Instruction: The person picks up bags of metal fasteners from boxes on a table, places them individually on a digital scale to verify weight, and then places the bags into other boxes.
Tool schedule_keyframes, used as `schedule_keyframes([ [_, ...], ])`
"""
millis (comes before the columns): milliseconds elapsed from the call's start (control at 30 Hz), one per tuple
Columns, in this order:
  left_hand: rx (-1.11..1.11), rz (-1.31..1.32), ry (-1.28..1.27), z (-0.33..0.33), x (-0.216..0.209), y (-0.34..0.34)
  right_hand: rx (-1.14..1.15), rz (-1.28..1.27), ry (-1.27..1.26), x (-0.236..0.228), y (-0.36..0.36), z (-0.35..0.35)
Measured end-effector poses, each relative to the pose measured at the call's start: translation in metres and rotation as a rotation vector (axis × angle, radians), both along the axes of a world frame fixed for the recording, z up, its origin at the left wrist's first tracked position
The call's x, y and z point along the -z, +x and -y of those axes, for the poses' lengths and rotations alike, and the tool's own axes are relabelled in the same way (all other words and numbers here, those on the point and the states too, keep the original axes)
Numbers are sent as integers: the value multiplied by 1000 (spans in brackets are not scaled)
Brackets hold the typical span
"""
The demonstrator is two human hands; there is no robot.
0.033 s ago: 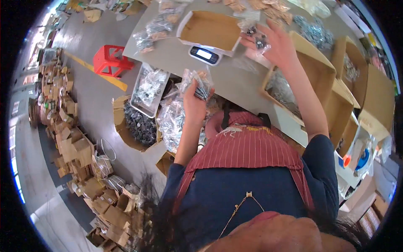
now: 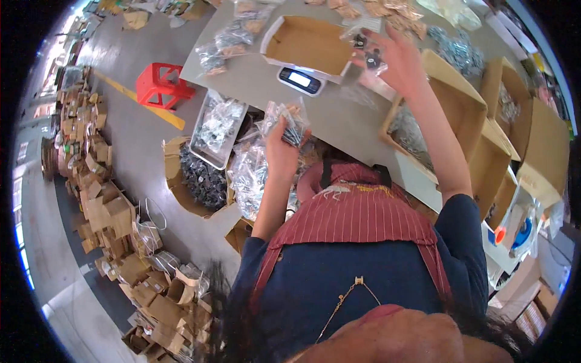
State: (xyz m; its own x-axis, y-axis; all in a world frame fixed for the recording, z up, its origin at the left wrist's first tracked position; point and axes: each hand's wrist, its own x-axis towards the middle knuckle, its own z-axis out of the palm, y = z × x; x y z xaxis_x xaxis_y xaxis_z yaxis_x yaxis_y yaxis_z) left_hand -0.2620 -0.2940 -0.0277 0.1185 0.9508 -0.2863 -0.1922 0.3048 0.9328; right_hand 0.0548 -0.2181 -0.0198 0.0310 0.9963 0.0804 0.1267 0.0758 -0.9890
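Grips were seen unchanged: below the scale [image 2: 300, 81], a screw bag [image 2: 295, 129] was grasped by the left hand [image 2: 281, 150]; right of it, a black-part bag [image 2: 372, 58] by the right hand [image 2: 402, 68]; handling seemed unfinished.

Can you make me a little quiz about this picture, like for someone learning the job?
1. Choose one: the clear bag of long metal pieces is held in which hand? A) left B) right
2. True or false: the stool on the floor is blue.
3. What colour is the person's striped apron?

Key:
1. A, the left hand.
2. False; it is red.
3. Dark red.
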Motion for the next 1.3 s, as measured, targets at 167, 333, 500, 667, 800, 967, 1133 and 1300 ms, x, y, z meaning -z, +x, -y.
schedule_keyframes([
  [167,167,-94,1,-36,-4,-27,252,-788,-39,41,-19,-24],
  [333,131,428,-148,-103,-37,-4,507,-174,-9,80,-29,17],
  [500,262,391,-10,-148,-45,17,585,83,154,80,-26,39],
  [667,321,293,43,-127,-29,40,605,289,240,57,-33,54],
  [800,610,-366,439,-93,54,90,541,87,185,52,-35,53],
  [967,626,-1044,769,-54,101,143,568,-96,179,53,-35,53],
  [1133,796,-1200,824,-61,121,146,406,83,136,63,-35,49],
  [1300,768,-1088,648,-42,84,105,218,401,89,84,-30,50],
])
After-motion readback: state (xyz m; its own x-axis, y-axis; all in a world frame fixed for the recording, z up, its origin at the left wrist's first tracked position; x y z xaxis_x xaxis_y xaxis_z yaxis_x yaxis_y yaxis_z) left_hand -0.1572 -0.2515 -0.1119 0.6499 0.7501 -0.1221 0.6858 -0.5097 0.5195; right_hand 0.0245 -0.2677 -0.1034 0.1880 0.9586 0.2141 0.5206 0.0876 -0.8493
